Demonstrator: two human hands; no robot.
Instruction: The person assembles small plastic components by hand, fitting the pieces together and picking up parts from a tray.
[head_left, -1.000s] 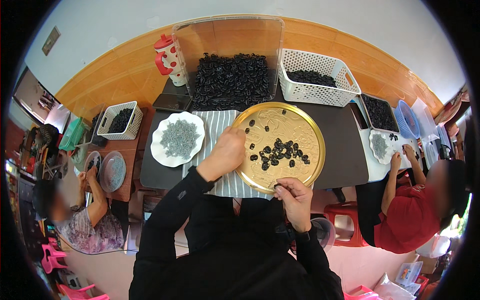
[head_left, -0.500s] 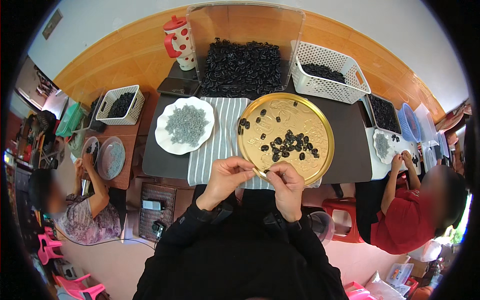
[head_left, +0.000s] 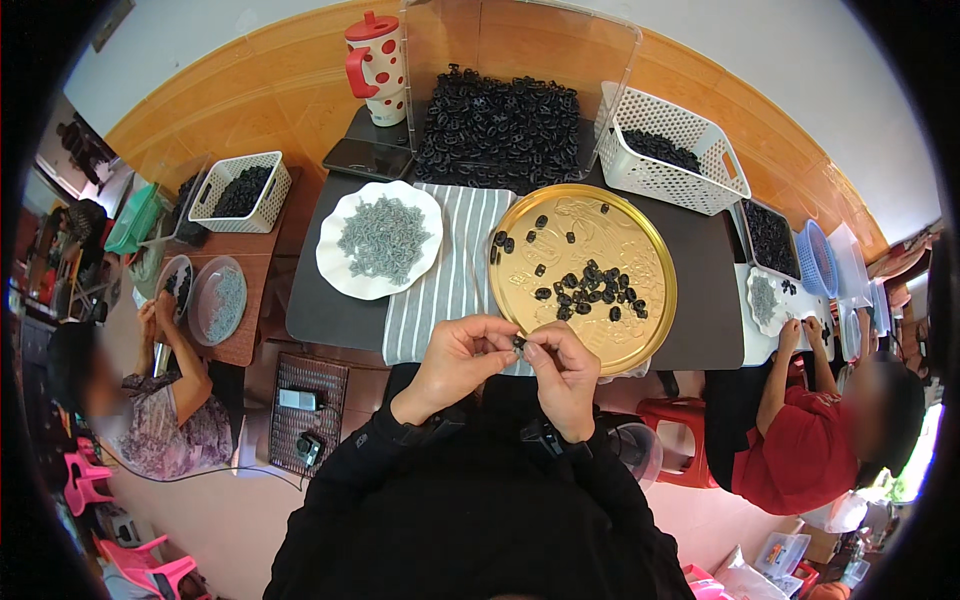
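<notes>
At the near rim of the round gold tray [head_left: 640, 345], both my hands meet over a small black plastic piece [head_left: 519, 342]. My left hand [head_left: 450, 368] pinches it between thumb and forefinger. From the other side, the closed fingertips of my right hand [head_left: 566, 378] grip the same piece; part of it is hidden by the fingers. Similar oval black pieces [head_left: 590, 287] lie scattered on the tray, most in a cluster near its middle. Left of the tray, a white scalloped plate [head_left: 335, 270] holds a heap of small grey parts [head_left: 383, 240]. A striped cloth [head_left: 430, 310] lies between them.
Behind the tray stands a clear bin [head_left: 515, 35] full of black parts. A white basket [head_left: 670, 185] is at its right, a dotted tumbler [head_left: 382, 75] and a phone [head_left: 368, 158] at its left. Co-workers sit at side tables left [head_left: 245, 330] and right [head_left: 750, 335].
My fingertips have come together around the black piece, and a pale sliver between them no longer shows. The whole view has shifted slightly.
</notes>
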